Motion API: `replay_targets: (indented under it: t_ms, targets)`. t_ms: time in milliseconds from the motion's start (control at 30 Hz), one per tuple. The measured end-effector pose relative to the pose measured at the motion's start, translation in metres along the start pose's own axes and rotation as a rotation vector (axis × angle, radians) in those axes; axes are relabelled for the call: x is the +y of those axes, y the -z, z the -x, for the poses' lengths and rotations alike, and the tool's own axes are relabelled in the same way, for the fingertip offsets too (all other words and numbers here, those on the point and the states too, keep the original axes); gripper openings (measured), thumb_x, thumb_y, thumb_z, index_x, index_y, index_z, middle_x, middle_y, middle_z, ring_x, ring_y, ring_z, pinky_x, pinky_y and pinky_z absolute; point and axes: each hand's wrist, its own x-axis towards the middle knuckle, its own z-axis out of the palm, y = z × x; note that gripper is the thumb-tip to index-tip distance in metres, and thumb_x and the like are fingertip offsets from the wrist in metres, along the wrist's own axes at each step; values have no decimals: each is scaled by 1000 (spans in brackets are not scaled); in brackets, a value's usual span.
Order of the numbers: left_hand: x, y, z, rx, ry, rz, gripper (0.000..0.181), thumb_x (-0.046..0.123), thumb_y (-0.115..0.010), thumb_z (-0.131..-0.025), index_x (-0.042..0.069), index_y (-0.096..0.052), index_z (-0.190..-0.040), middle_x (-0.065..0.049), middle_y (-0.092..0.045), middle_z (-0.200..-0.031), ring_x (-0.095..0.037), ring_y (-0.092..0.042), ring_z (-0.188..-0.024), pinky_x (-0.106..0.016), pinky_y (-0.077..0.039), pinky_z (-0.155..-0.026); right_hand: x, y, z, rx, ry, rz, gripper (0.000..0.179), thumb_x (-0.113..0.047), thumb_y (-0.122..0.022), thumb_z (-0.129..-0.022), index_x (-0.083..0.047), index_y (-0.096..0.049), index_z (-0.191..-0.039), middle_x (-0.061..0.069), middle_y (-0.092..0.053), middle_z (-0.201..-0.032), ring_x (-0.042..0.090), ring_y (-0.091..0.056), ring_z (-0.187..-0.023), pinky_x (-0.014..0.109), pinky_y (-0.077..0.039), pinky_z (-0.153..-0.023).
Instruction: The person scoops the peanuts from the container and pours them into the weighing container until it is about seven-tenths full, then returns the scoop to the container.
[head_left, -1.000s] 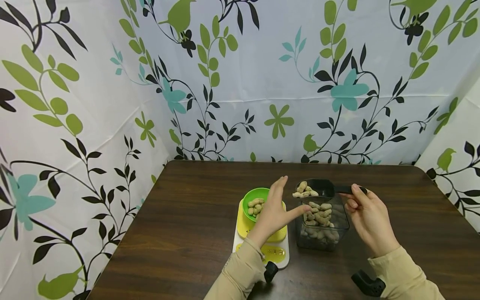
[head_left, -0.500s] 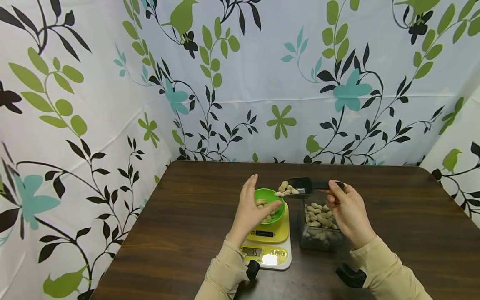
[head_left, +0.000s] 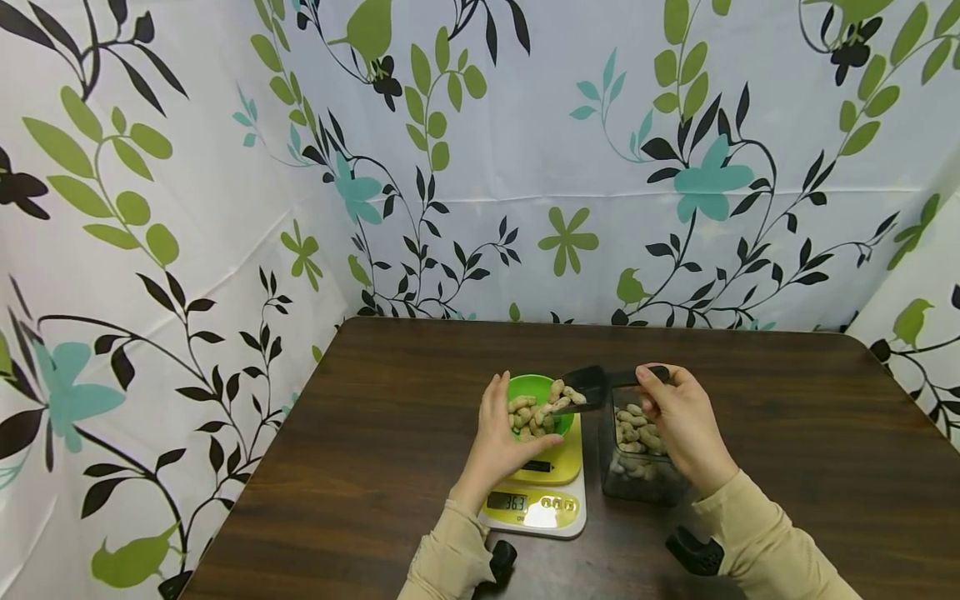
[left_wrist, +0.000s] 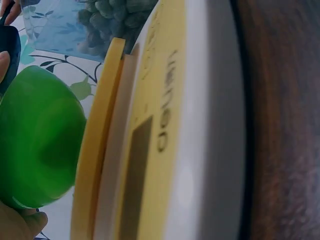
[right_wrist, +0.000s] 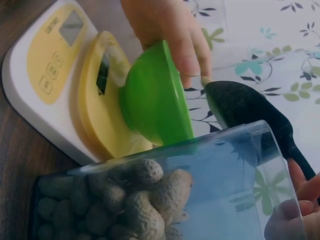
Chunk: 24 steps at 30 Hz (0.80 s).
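A green bowl (head_left: 531,385) of peanuts (head_left: 527,414) sits on a yellow-and-white kitchen scale (head_left: 532,508) reading 36.3. My left hand (head_left: 495,446) holds the bowl's sides, fingers at its left and thumb along its near rim. My right hand (head_left: 686,425) grips the handle of a black scoop (head_left: 589,387), whose front edge is over the bowl's right side with peanuts at its lip. Beside the scale stands a clear plastic container (head_left: 637,479) of peanuts, below the scoop's handle. In the right wrist view the scoop (right_wrist: 245,107) tilts toward the bowl (right_wrist: 155,95).
All of it stands on a dark wooden table (head_left: 390,450). Behind and to the left hangs a leaf-patterned cloth (head_left: 480,175). Black wrist devices (head_left: 693,552) are worn at both cuffs. The container's wall (right_wrist: 225,150) rises close to the bowl and scale.
The right hand has carried the loaded scoop left, from above the container to the bowl, and tipped it. The left hand has shifted left and closed in around the bowl. The bowl looks fuller.
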Motion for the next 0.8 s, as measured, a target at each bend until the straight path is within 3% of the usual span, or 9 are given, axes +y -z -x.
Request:
replay_targets:
  t_ms: [200,433,800]
  targets:
    - [-1,-2,1,-7,-1,-33,113,52,-77,-69,28,-4,-151,-8,-5,-157,-39,-15,-142,-62,-36,-100,2,-3,2,-10,76,168,26,-35,-55,-93,-16,-44,-109,-10,-47,-70,8,-46,-65,21,-42,-67]
    - [-1,-2,1,-15,4,-40,112,53,-76,-69,28,-4,-151,-8,-4,-157,-39,-14,-142,-63,-35,-100,0,-4,3,-19,90,182,37,-33,-55,-94,-7,-43,-118,-8,-46,-71,9,-46,-65,23,-43,-67]
    - [-2,-1,2,-16,0,-52,112,52,-76,-70,26,-4,-151,-10,-5,-157,-39,-15,-142,-63,-35,-100,-1,-9,2,-12,67,137,35,-35,-56,-92,-11,-44,-116,-11,-44,-66,7,-47,-63,20,-42,-65]
